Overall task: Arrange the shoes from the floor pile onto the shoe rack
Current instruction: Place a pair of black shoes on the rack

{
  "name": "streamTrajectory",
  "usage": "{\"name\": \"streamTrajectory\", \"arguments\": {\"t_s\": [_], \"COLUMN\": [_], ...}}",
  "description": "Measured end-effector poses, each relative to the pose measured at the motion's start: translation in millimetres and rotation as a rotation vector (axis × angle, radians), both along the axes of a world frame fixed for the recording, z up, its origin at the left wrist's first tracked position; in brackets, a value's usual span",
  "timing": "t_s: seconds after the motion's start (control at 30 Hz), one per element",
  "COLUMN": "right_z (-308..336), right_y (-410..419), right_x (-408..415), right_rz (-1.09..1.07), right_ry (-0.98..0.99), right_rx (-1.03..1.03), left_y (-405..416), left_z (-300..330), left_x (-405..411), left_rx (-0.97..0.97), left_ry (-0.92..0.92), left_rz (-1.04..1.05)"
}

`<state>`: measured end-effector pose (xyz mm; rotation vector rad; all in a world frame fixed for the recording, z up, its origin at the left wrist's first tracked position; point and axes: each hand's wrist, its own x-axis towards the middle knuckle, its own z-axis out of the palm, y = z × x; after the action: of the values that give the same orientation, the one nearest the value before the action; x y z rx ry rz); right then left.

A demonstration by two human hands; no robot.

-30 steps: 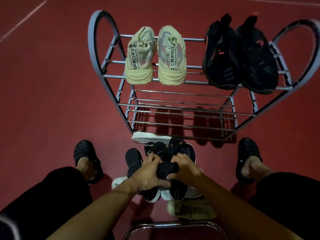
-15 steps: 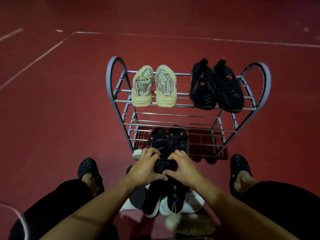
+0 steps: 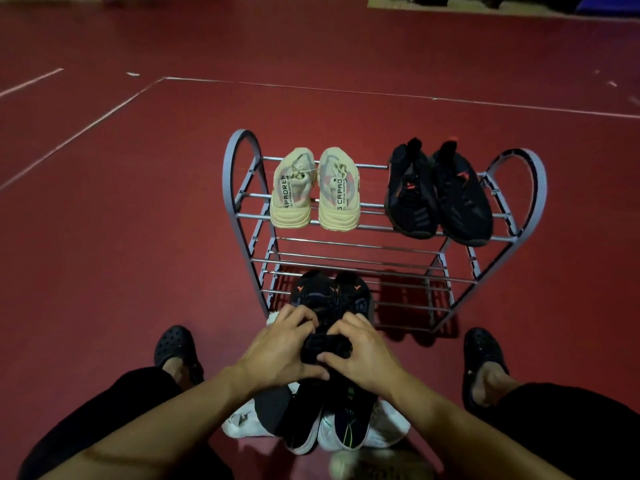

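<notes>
Fingers of left hand (image 3: 277, 355) and right hand (image 3: 362, 355) curled tight around black shoes (image 3: 329, 299), held before shoe rack (image 3: 381, 261), above floor pile (image 3: 363, 434).

Rack (image 3: 242, 216) top: lettered pair (image 3: 313, 190) left, other pair (image 3: 438, 194) right; floor pile (image 3: 322, 424) in front.
</notes>
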<state>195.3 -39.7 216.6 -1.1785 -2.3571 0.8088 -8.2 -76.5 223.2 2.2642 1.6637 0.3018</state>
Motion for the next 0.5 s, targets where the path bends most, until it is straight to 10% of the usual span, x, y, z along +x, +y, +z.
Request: {"name": "streamTrajectory", "arguments": {"t_s": [0.5], "right_z": [73.7], "right_y": [-37.8], "right_x": [-3.0], "right_rz": [-0.001], "right_ry": [0.082], "right_rx": [0.149], "left_y": [-39.3], "left_z": [77.0], "left_x": [-1.7], "left_rx": [0.141], "left_ry": [0.046], "left_rz": [0.008]}}
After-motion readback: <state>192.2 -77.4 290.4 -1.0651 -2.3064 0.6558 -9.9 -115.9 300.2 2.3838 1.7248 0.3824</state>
